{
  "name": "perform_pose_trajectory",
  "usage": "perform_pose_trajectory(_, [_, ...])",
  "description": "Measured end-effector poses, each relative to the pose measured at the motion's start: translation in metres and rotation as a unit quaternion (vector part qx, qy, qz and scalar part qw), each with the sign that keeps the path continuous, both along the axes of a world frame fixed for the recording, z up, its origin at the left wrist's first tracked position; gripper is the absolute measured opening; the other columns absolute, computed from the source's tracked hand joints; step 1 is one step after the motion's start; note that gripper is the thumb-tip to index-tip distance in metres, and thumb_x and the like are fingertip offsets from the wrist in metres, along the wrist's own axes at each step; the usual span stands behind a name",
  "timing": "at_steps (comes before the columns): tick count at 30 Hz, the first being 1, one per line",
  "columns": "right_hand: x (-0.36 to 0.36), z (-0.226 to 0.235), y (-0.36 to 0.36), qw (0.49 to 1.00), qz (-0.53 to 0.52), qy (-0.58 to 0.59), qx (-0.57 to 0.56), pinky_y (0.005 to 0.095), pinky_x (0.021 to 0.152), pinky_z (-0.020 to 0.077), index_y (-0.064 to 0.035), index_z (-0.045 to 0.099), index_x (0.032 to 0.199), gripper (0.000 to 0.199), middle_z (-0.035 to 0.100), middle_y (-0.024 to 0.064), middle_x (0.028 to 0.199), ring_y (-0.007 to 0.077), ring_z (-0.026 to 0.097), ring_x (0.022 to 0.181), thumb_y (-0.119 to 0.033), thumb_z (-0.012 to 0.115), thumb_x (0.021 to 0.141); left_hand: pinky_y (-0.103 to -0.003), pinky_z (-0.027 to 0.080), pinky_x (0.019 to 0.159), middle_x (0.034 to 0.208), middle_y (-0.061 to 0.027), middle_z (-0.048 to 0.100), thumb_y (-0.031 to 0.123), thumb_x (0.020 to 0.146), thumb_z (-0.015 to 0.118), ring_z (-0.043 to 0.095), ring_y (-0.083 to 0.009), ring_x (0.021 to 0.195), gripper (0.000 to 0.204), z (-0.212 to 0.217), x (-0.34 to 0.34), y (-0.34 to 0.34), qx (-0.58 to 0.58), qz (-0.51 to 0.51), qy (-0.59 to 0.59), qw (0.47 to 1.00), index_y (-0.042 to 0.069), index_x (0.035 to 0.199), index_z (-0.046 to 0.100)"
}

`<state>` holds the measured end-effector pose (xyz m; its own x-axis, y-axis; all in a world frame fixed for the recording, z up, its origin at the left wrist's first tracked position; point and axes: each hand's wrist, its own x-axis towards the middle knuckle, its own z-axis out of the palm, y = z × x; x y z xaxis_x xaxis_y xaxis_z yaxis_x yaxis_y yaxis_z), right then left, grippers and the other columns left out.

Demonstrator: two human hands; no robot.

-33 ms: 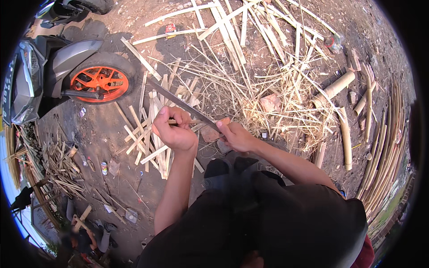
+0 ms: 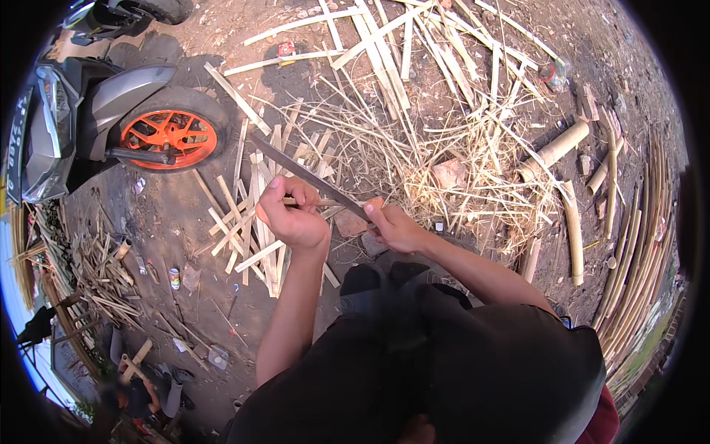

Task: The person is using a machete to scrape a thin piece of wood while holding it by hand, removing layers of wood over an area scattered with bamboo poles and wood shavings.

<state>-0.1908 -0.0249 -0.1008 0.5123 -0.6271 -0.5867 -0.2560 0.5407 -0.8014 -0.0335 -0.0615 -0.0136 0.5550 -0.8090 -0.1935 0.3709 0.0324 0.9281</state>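
Observation:
My right hand (image 2: 401, 229) is closed on the handle end of a machete (image 2: 296, 169), most of the handle hidden by the fingers. Its long dark blade slants up and left, past the fingertips of my left hand (image 2: 297, 219). The left fingers are curled around a thin bamboo strip (image 2: 330, 203), which runs sideways toward the blade; where the two meet is hard to make out. Beneath and beyond the left hand lies a heap of pale split bamboo strips (image 2: 259, 250).
Tangled bamboo shavings (image 2: 484, 174) and broken brick (image 2: 449, 174) lie ahead. Bamboo sections (image 2: 555, 151) and long poles (image 2: 637, 255) are at right. A motorbike's orange-rimmed wheel (image 2: 170, 138) stands at left. Another person (image 2: 140, 396) is at lower left, beside more bamboo offcuts (image 2: 100, 274).
The view has shifted very slightly, so the surroundings sit a little to the right. Both hands keep the same grip and pose.

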Motion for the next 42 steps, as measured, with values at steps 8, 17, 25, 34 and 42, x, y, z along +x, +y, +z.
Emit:
perform_pose_trajectory(8, [0.009,-0.008,0.001,0.984,0.029,0.069,-0.161,0.0471,0.064,0.0459,0.0036,0.059,0.068,0.071,0.056,0.0189,0.059,0.0346,0.057,0.059,-0.049,0.032,0.106,-0.028,0.025,0.047,0.055,-0.0007,0.035,0.036,0.093,0.048,0.028,-0.0114,0.047,0.04,0.003,0.004,-0.007,0.011,0.045,-0.001,0.999,0.011,0.063,0.037])
perform_pose_trajectory(17, [0.003,-0.014,-0.007,0.988,0.074,0.08,-0.11,0.0501,0.077,0.05,0.0076,0.07,0.089,0.077,0.065,0.03,0.074,0.0432,0.068,0.079,-0.057,0.031,0.103,-0.027,0.025,0.046,0.058,0.0001,0.034,0.034,0.094,0.049,0.032,-0.0103,0.047,0.038,0.003,-0.005,-0.021,0.014,0.07,-0.02,0.997,0.011,0.066,0.037])
perform_pose_trajectory(25, [-0.016,-0.076,0.017,0.978,0.093,0.158,-0.104,0.0475,0.067,0.0475,0.0058,0.064,0.08,0.066,0.058,0.0282,0.067,0.0366,0.061,0.065,-0.048,0.035,0.105,-0.028,0.026,0.047,0.059,-0.0005,0.035,0.034,0.094,0.05,0.031,-0.0104,0.047,0.037,0.006,0.008,-0.012,0.006,0.093,-0.018,0.996,0.01,0.068,0.039])
perform_pose_trajectory(34, [-0.038,-0.104,0.012,0.955,0.132,0.245,-0.1,0.0501,0.069,0.0493,0.0085,0.065,0.08,0.073,0.06,0.0299,0.068,0.0433,0.065,0.07,-0.054,0.036,0.102,-0.027,0.027,0.046,0.062,-0.0014,0.037,0.034,0.097,0.049,0.031,-0.0109,0.049,0.034,0.003,0.018,-0.004,-0.018,0.071,-0.027,0.997,0.011,0.074,0.038])
perform_pose_trajectory(42, [-0.036,-0.088,0.046,0.954,0.046,0.235,-0.177,0.048,0.074,0.0528,0.0092,0.067,0.073,0.081,0.063,0.0301,0.067,0.0429,0.067,0.072,-0.06,0.033,0.101,-0.027,0.025,0.045,0.06,0.0015,0.036,0.034,0.094,0.049,0.031,-0.0094,0.047,0.033,0.005,0.026,-0.019,0.025,0.159,0.004,0.987,0.012,0.072,0.039])
